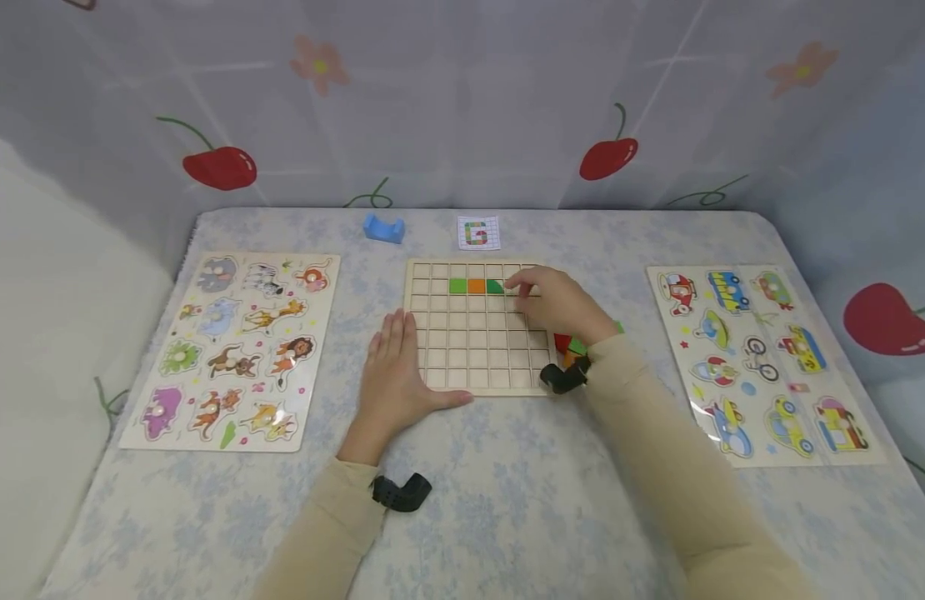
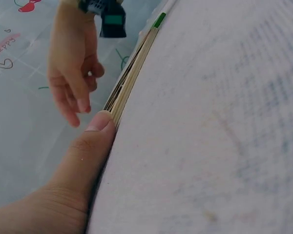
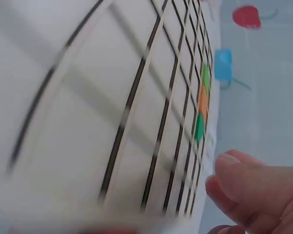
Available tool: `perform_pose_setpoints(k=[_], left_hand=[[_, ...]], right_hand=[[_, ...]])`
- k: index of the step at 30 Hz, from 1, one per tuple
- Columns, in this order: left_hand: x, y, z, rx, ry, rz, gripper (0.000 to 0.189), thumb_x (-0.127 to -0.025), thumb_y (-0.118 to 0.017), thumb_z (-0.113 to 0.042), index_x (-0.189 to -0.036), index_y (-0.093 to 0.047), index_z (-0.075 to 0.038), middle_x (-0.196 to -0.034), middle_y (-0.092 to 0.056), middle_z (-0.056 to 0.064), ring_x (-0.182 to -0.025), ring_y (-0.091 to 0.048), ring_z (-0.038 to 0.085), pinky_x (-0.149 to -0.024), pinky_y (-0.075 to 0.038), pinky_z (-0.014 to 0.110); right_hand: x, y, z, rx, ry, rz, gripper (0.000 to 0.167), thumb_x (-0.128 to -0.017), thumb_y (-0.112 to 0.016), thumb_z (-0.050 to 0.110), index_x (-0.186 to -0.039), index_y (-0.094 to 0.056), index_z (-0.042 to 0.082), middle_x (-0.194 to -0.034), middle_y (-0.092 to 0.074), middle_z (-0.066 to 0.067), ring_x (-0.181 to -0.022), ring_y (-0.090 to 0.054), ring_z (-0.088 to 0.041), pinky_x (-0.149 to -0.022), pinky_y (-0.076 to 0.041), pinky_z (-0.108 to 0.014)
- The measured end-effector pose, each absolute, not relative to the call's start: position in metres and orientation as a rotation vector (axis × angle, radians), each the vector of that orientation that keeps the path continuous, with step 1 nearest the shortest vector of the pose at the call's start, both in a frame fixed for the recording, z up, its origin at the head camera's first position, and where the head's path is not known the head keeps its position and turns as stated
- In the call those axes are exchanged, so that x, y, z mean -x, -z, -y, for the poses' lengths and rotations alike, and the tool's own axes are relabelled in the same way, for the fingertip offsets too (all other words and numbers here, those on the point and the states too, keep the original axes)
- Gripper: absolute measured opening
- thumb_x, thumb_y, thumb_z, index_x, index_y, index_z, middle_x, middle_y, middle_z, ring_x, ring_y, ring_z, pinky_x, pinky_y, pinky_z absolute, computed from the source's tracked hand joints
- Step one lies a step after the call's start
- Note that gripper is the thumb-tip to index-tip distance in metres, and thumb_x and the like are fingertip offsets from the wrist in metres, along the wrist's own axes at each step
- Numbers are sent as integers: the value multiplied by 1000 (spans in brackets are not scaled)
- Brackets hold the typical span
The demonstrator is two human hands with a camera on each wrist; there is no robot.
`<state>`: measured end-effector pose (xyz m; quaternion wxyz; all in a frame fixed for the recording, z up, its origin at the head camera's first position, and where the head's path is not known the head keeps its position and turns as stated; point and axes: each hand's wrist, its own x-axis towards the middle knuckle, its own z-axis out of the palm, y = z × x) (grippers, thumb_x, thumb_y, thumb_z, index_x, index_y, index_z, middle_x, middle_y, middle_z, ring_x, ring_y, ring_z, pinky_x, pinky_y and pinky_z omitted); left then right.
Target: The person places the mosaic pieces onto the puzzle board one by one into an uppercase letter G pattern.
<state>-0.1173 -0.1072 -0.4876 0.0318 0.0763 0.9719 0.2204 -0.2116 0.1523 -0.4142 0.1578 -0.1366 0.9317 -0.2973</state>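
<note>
A square wooden grid board (image 1: 468,340) lies on the table. In its second row from the top sit a green square tile (image 1: 458,286), an orange square tile (image 1: 476,286) and a darker green tile (image 1: 494,287) with a slanted or curved edge. My left hand (image 1: 395,379) rests against the board's lower left corner, fingers along the left side and thumb along the near edge. Above the board, my right hand (image 1: 556,302) hovers just right of the dark green tile, fingers loosely bent. Nothing shows between its thumb (image 3: 234,170) and fingers.
Red, green and orange tiles (image 1: 563,343) lie beside the board's right edge, partly under my right wrist. Behind the board are a pattern card (image 1: 478,233) and a blue holder (image 1: 383,229). An animal puzzle (image 1: 233,354) lies left, a vehicle puzzle (image 1: 762,367) right.
</note>
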Motion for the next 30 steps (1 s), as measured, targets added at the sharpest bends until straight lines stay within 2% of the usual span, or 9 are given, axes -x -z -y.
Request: perform_pose_setpoints(k=[6, 12, 22, 30], left_hand=[[117, 489, 110, -238, -685, -3004, 153, -52, -60, -96, -159, -3, -4, -168, -1, 14, -156, 2, 27, -127, -6, 46], [117, 488, 111, -244, -692, -3000, 153, -53, -61, -96, -159, -2, -4, -168, 0, 15, -156, 2, 28, -127, -6, 47], [117, 487, 109, -246, -702, -3002, 152, -54, -62, -95, -159, -4, -2, -168, -2, 16, -156, 1, 28, -127, -6, 46], [116, 484, 107, -247, -708, -2991, 150, -55, -66, -91, -159, -5, -2, -168, -2, 16, -156, 1, 28, -127, -6, 47]], right_hand=[[184, 411, -211, 290, 806, -2684, 26, -99, -60, 16, -124, -64, 11, -109, -62, -10, -81, -54, -24, -71, -48, -35], [158, 413, -247, 217, 708, -2666, 20, -97, -64, 17, -116, -66, 11, -104, -64, -8, -91, -55, -24, -78, -48, -35], [132, 416, -263, 140, 586, -2628, 28, -87, -76, 25, -108, -64, 11, -88, -59, -5, -78, -52, -20, -62, -42, -30], [125, 419, -265, 186, 609, -2654, 29, -88, -75, 23, -111, -63, 9, -89, -58, -5, -77, -51, -19, -63, -42, -30]])
